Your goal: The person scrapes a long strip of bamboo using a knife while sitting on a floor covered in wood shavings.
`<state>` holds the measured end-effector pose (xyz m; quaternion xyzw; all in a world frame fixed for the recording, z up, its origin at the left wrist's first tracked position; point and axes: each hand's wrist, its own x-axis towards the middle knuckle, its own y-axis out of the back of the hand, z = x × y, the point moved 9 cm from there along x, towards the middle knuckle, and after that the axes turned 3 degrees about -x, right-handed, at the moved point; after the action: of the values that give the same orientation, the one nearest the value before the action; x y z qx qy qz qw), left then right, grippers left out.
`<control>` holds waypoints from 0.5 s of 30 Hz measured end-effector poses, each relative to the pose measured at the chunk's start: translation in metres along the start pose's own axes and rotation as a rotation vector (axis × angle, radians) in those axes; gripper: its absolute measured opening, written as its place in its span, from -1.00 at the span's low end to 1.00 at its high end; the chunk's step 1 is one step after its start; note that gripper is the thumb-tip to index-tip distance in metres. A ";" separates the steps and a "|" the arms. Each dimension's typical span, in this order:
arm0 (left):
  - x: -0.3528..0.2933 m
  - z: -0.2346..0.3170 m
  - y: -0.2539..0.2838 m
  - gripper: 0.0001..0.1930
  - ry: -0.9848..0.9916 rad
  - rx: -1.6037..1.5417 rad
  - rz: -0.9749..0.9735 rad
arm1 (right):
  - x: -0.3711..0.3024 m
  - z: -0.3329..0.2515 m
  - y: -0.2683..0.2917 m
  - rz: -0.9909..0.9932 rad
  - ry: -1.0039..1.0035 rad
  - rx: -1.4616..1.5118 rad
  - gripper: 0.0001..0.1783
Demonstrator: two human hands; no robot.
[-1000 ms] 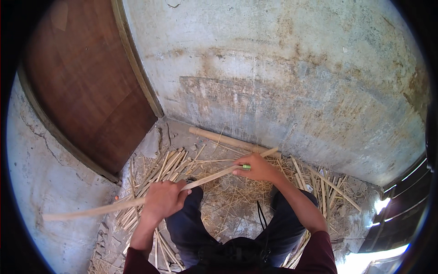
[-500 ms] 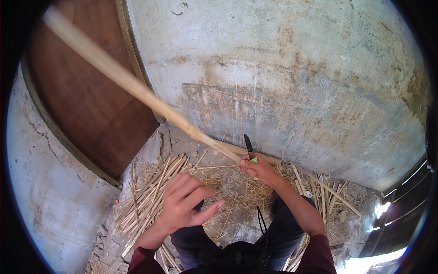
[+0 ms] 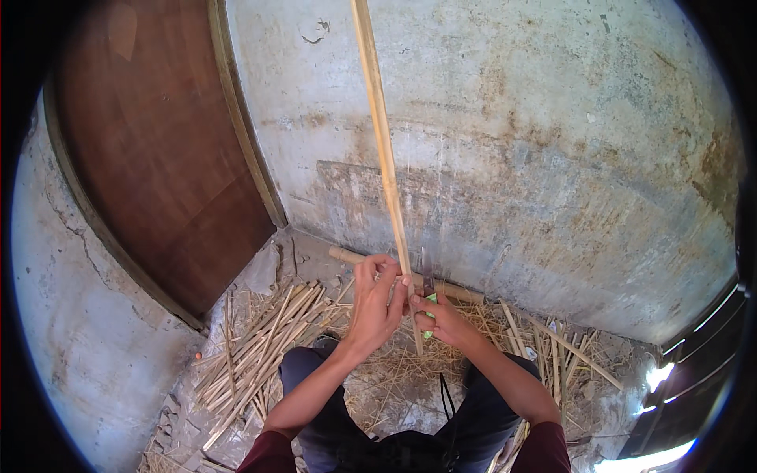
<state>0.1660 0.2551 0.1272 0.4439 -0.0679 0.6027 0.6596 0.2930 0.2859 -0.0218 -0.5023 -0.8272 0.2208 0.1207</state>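
Note:
A long, pale split bamboo strip (image 3: 384, 150) stands almost upright in front of me, its top running out of the picture. Near its lower end my left hand (image 3: 374, 306) is closed, thumb and fingers pinching the strip. Close beside it, my right hand (image 3: 443, 321) grips a knife (image 3: 430, 301) by its green handle. The blade points up, just right of the strip, and looks faint against the wall. Fingers of the right hand are against or very near the strip; whether they press on it I cannot tell. The strip's bottom tip hangs below both hands, between my knees.
Thin bamboo sticks lie in a pile (image 3: 256, 347) on the left, with more sticks (image 3: 561, 347) on the right. A bamboo pole (image 3: 464, 294) rests along the foot of the stained wall (image 3: 536, 181). Straw-like shavings (image 3: 386, 347) litter the floor. A brown door (image 3: 158, 158) is at left.
The bamboo strip has swung from slanting far left to nearly upright. My left hand, open and apart before, has moved up and right and taken hold of it. The right hand has dropped slightly.

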 end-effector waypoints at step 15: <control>-0.026 -0.029 0.036 -0.86 0.110 -0.114 0.216 | -0.058 -0.139 0.033 0.629 0.825 -0.783 -0.66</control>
<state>0.1156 0.2513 0.1117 0.3622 -0.1132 0.6887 0.6178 0.4039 0.2819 0.0850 -0.7710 -0.5457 -0.2832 0.1659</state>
